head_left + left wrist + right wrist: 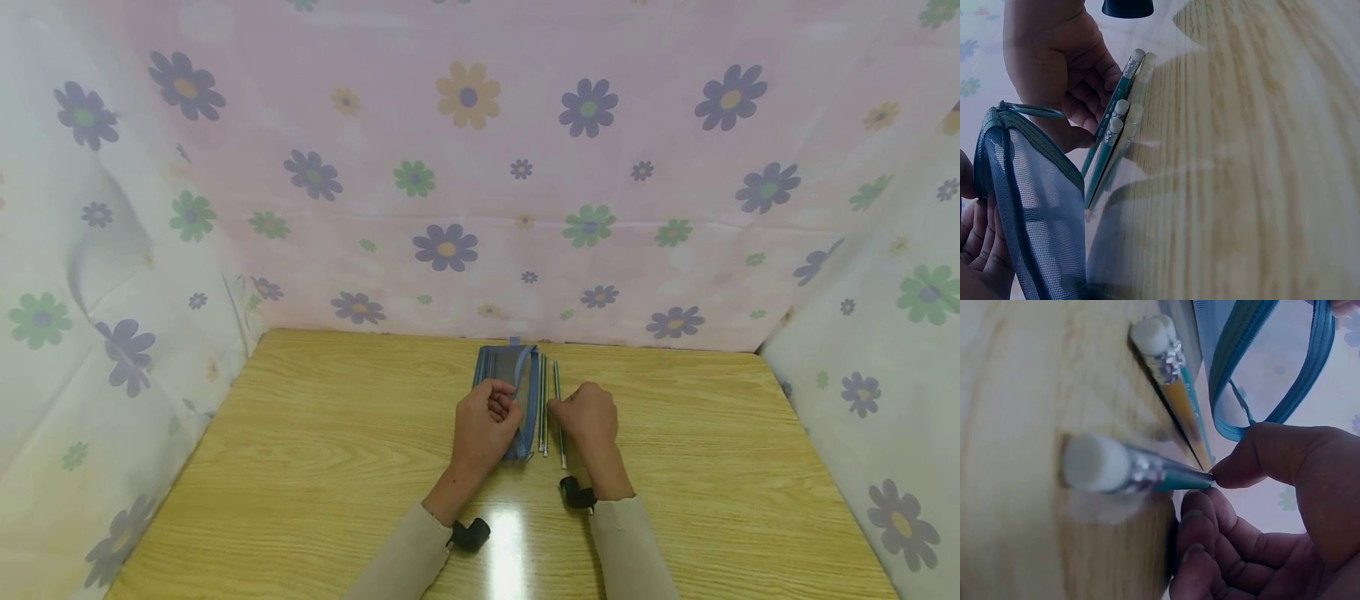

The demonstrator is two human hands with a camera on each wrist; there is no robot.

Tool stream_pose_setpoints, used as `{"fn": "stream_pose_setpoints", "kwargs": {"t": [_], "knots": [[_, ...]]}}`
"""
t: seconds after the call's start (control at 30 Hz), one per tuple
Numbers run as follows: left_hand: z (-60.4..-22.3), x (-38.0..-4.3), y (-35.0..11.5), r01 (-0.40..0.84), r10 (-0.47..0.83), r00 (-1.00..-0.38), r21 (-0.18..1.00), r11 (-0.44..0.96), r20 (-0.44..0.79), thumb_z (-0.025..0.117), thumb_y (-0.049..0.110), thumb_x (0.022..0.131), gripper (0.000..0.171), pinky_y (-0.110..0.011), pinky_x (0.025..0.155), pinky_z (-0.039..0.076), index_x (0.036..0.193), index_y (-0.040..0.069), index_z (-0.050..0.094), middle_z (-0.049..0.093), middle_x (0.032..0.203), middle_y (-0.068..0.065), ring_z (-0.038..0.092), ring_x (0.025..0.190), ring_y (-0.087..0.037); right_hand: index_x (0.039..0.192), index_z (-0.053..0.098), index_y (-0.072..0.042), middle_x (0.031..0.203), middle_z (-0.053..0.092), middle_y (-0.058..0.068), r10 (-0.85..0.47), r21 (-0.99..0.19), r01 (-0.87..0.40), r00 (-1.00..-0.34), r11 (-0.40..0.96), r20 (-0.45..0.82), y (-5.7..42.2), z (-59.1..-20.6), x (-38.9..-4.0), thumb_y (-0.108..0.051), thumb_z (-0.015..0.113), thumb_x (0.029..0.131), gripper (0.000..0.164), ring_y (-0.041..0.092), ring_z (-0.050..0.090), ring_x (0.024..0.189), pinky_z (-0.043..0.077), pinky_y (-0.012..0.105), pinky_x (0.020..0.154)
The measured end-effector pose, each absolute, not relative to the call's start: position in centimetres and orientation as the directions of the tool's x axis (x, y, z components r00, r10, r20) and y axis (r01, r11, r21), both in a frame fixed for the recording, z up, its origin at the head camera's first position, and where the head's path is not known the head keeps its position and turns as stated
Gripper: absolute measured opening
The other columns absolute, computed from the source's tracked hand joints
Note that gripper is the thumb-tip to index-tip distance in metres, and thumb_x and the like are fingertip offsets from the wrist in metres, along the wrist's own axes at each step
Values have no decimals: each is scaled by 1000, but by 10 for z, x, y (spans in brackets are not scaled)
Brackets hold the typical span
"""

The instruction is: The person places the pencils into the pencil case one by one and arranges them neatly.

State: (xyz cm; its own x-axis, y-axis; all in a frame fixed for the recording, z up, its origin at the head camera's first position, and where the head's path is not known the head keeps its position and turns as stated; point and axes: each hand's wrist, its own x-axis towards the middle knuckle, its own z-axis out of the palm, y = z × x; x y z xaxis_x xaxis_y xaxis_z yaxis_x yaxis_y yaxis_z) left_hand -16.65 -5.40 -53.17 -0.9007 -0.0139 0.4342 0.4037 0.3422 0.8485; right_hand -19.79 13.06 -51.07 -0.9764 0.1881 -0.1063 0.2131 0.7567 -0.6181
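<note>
A blue mesh pencil case [504, 360] with a zipper lies unzipped on the table, its mouth facing right. My left hand [482, 423] grips the case by its edge, holding the mouth apart; the zipper band [1241, 356] loops wide in the right wrist view. Between right thumb and fingertips, my right hand [594, 415] pinches a green pencil [1179, 479], its white eraser end toward me. Two more pencils [543, 417], one green and one yellowish, lie side by side between the case and the held pencil. Thin dark lines show through the mesh; I cannot tell what they are.
The wood-grain table [337, 433] reaches back to a flowered curtain [517, 192], which also hangs along both sides. A black wrist camera [470, 534] sits on the left wrist, and another black camera [576, 493] on the right.
</note>
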Motion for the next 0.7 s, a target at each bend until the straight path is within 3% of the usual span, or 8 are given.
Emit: {"fn": "stream_pose_setpoints", "kwargs": {"t": [0.3, 0.7], "knots": [[-531, -166, -54, 411, -16, -896, 843, 346, 443, 73, 1, 91, 16, -23, 60, 58, 106, -2, 72, 68, 83, -1, 64, 68, -8, 64, 77, -8, 62, 71, 3, 158, -638, 216, -976, 739, -147, 135, -507, -198, -31, 81, 85, 32, 19, 62, 53, 44, 30, 46], [-531, -166, -54, 410, -15, -896, 843, 349, 443, 72, 1, 91, 16, -23, 60, 58, 107, -3, 72, 68, 83, -1, 65, 68, -8, 57, 71, -8, 51, 59, -3, 79, -717, 135, -991, 684, -111, 134, -501, -196, -20, 77, 85, 31, 16, 52, 51, 41, 29, 50]]}}
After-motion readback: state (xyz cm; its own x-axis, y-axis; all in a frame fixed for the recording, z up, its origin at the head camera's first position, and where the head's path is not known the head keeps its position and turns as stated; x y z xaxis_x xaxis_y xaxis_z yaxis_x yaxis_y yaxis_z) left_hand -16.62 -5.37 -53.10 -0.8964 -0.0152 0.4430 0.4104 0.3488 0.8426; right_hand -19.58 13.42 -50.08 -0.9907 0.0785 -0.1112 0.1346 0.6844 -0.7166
